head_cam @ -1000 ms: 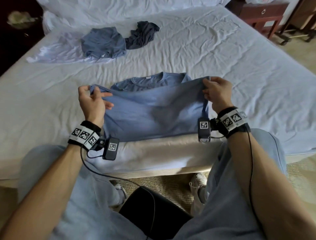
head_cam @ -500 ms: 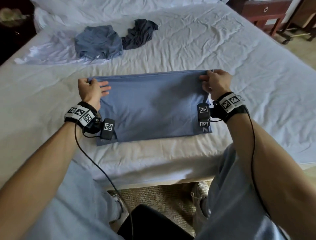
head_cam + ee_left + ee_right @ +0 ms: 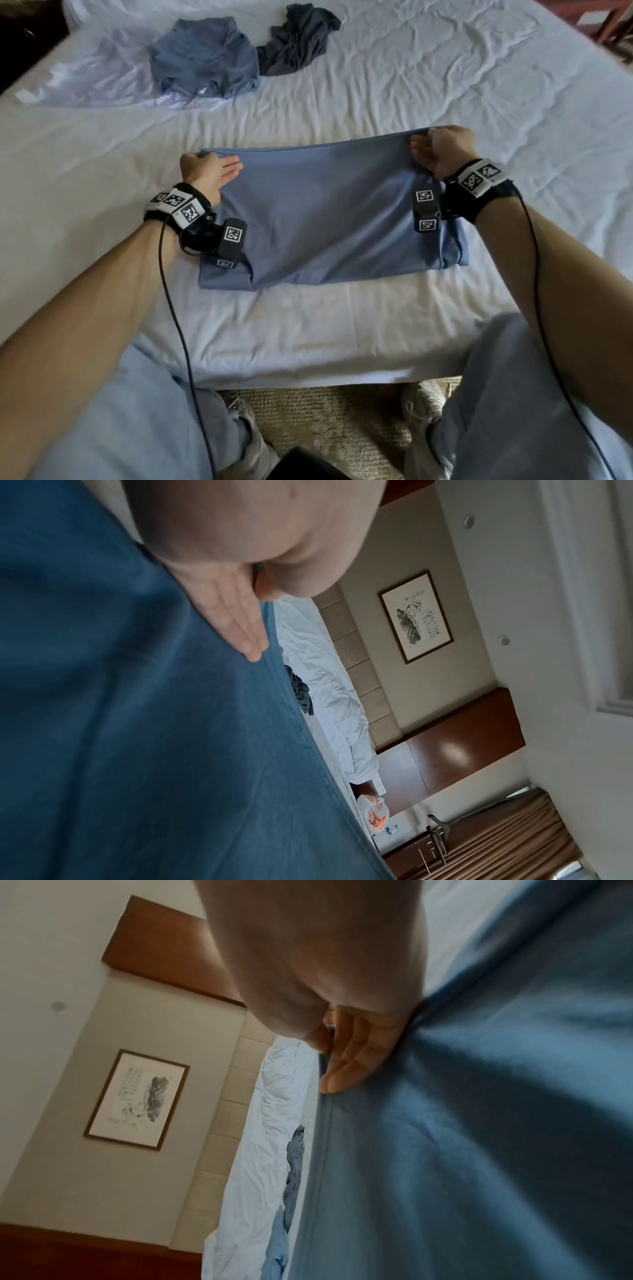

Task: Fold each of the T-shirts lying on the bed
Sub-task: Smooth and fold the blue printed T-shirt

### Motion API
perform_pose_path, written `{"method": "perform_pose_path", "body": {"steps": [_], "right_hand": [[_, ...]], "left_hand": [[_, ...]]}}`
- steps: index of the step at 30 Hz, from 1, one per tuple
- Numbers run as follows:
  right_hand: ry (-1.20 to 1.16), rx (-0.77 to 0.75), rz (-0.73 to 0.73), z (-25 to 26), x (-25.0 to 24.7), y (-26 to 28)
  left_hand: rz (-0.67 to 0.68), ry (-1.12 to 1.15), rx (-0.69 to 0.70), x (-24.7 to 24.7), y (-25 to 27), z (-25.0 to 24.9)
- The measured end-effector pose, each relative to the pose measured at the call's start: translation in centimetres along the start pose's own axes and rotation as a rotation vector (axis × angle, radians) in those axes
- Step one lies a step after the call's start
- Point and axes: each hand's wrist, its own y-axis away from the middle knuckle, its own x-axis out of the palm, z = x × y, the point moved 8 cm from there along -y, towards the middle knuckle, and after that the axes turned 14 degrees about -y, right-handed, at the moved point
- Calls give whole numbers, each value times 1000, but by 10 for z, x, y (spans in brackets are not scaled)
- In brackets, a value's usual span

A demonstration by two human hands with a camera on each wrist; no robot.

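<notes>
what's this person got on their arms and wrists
Both forearms are bare, with no sleeves showing. Each wrist carries a black strap topped by a white band printed with square black-and-white tags. A small black camera box, tagged too, hangs inside each wrist. A thin dark cable trails from each strap.

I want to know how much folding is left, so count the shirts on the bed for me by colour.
Blue T-shirt, folded, under both hands: 1
Grey-blue shirt, crumpled: 1
Dark grey shirt, crumpled: 1
Pale lilac-white garment, spread flat, kind unclear: 1
Total: 4
</notes>
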Motion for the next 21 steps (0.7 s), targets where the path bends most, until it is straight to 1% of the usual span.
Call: {"method": "perform_pose_path", "body": {"steps": [2, 5, 9, 14, 18, 21], "right_hand": [[62, -41, 2, 1, 5, -7], [109, -64, 2, -1, 8, -17], [133, -47, 6, -8, 7, -26], [112, -23, 23, -11, 7, -30], [212, -44, 87, -10, 13, -18], [325, 9, 223, -15, 28, -11]], "left_hand": [[35, -22, 11, 3, -6, -2], [3, -57, 37, 4, -15, -3], [8, -114, 45, 11, -22, -1], [22, -96, 18, 6, -23, -1], [45, -95, 29, 10, -15, -6], [77, -184, 61, 10, -8, -15]]}}
